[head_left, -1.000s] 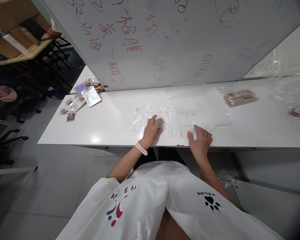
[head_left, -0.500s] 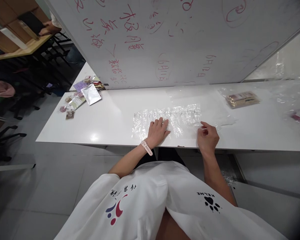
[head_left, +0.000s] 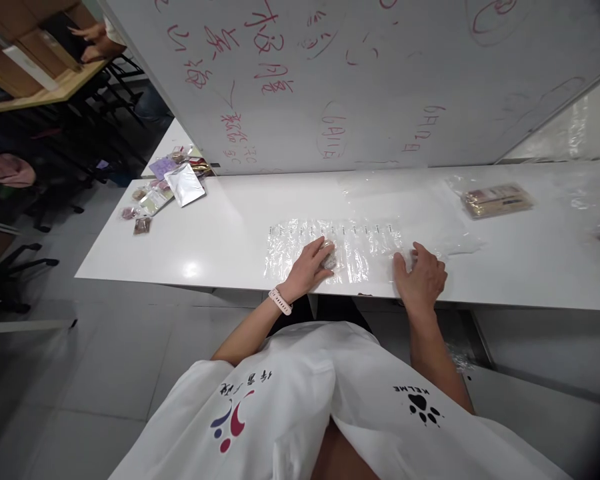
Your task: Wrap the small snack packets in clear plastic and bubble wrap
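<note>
My left hand [head_left: 307, 267], with a pale pink watch band on its wrist, is on a sheet of clear plastic pouches [head_left: 357, 250] spread flat on the white table. Its thumb and fingers bracket a small light-coloured lump in clear wrap [head_left: 329, 255], partly covered by the fingers. Whether the lump lies in a pouch or on top I cannot tell. At the sheet's right end, my right hand [head_left: 421, 277] is open, thumb and fingers apart, close to more clear plastic film [head_left: 460, 243].
A whiteboard [head_left: 370, 87] with red writing stands along the table's back. Assorted small packets and a silver pouch [head_left: 185, 185] lie at the left. A clear bag holding a brown packet [head_left: 497, 200] is at the right. Another person's hands [head_left: 97, 43] show at the far left.
My left hand has drawn back slightly left, uncovering more of the wrapped lump. My right hand's fingers have gone from curled to spread. The view has tilted slightly.
</note>
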Available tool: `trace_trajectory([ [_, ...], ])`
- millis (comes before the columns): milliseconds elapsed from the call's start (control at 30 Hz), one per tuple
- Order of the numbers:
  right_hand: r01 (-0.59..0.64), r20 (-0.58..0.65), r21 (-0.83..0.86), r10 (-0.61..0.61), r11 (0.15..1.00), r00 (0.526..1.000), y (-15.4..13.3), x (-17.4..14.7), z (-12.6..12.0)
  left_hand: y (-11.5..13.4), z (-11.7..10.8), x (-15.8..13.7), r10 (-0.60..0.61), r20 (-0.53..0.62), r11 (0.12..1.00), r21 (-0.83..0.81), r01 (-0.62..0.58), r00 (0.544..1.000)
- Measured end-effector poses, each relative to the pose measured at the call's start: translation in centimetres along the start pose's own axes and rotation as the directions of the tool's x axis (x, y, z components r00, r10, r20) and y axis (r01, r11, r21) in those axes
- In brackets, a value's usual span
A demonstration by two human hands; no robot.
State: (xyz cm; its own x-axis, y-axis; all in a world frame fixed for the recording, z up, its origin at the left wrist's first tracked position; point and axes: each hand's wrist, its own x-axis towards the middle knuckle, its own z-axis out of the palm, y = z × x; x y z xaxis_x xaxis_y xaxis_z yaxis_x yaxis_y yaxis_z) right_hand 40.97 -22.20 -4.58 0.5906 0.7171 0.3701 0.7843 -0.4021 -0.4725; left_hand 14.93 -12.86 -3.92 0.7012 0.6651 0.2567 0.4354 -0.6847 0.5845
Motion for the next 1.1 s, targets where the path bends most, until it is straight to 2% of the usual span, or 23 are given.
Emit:
trace_trajectory([
  [100, 0.018, 0.067, 0.010, -0.019, 1.000, 0.998, 0.6, -0.1, 0.0, 0.3, 0.8, 0.9, -0.046, -0.032, 0.996, 0.073, 0.048, 0.998],
  [167, 0.030, 0.071, 0.039, -0.032, 0.999, 0.997, 0.5, -0.2, 0.3, 0.6, 1.6, 1.4, -0.033, -0.014, 0.994, 0.108, 0.034, 0.999],
  [300, 0.040, 0.064, 0.114, -0.047, 0.993, 0.997, 0.2, -0.2, 1.1, 1.5, 2.1, 0.4, 0.069, 0.085, 0.984, 0.159, -0.082, 0.994],
  [433, 0.054, 0.050, 0.131, -0.061, 0.990, 0.997, 0.6, -0.1, 1.6, 2.5, 0.8, -0.1, 0.127, 0.211, 0.944, 0.274, -0.184, 0.969],
  [600, 0.061, 0.047, 0.132, -0.068, 0.989, 0.997, 0.5, -0.2, 1.5, 2.9, -0.3, 3.7, 0.199, 0.323, 0.881, 0.354, -0.313, 0.925],
  [667, 0.038, 0.040, 0.181, -0.046, 0.983, 0.998, 0.3, -0.4, 1.3, 2.9, -0.1, 5.1, 0.165, 0.306, 0.886, 0.373, -0.277, 0.938],
  [767, -0.044, 0.018, 0.309, 0.040, 0.950, 0.999, 0.1, -0.5, 0.7, 2.8, 0.5, 5.3, 0.055, 0.191, 0.906, 0.403, -0.129, 0.980],
  [867, -0.149, 0.001, 0.445, 0.165, 0.883, 0.986, -0.4, -0.1, -0.5, 2.4, 1.1, 4.1, -0.038, 0.044, 0.923, 0.384, 0.018, 0.998],
  [967, -0.224, 0.049, 0.621, 0.249, 0.751, 0.967, -1.8, 0.6, -2.0, 1.8, 1.7, 2.9, -0.059, -0.004, 0.945, 0.323, 0.058, 0.998],
  [1033, -0.278, 0.166, 0.742, 0.234, 0.610, 0.958, -3.6, 0.9, -2.8, 1.5, 2.0, 2.5, -0.049, 0.005, 0.956, 0.290, 0.045, 0.999],
  [1100, -0.343, 0.317, 0.805, 0.138, 0.485, 0.938, -5.8, 0.7, -2.9, 1.2, 2.2, 2.4, -0.040, 0.015, 0.964, 0.264, 0.034, 0.999],
])
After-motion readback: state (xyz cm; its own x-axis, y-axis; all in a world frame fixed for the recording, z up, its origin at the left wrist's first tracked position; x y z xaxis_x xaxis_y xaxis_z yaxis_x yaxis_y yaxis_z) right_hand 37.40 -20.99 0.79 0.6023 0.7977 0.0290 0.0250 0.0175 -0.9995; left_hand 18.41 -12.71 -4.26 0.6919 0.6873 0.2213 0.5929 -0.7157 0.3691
